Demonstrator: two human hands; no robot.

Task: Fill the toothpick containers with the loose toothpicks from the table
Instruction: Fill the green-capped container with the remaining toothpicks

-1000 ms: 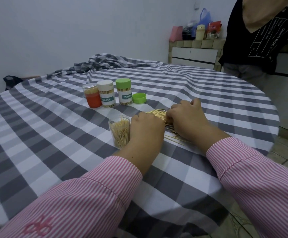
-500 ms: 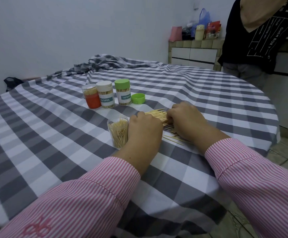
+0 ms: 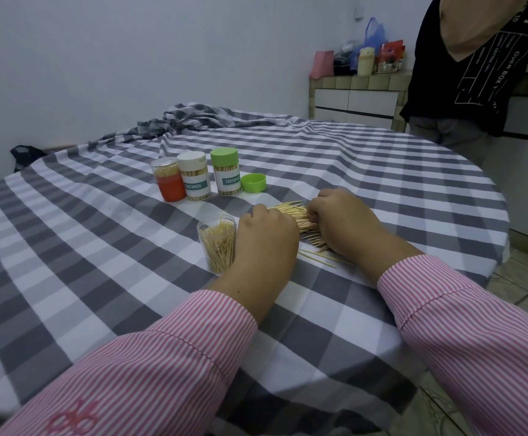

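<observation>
A pile of loose toothpicks (image 3: 290, 210) lies on the checked tablecloth (image 3: 99, 247), with a few strays (image 3: 316, 256) nearer me. My left hand (image 3: 265, 243) and my right hand (image 3: 341, 221) both rest on the pile, fingers curled down around toothpicks; the fingertips are hidden. An open clear container (image 3: 218, 247), partly filled with toothpicks, stands touching my left hand's left side. Behind stand three filled containers: a red one (image 3: 169, 184), a white-lidded one (image 3: 195, 177) and a green-lidded one (image 3: 226, 174). A loose green lid (image 3: 253, 183) lies next to them.
A person in a black shirt (image 3: 476, 73) stands at the table's far right edge. The tablecloth is bunched up (image 3: 193, 116) at the back. A tiled counter (image 3: 357, 99) with bags and bottles stands behind. The table's right edge drops to a tiled floor.
Both hands stay on the toothpick pile, drawing slightly closer together. The containers have not moved.
</observation>
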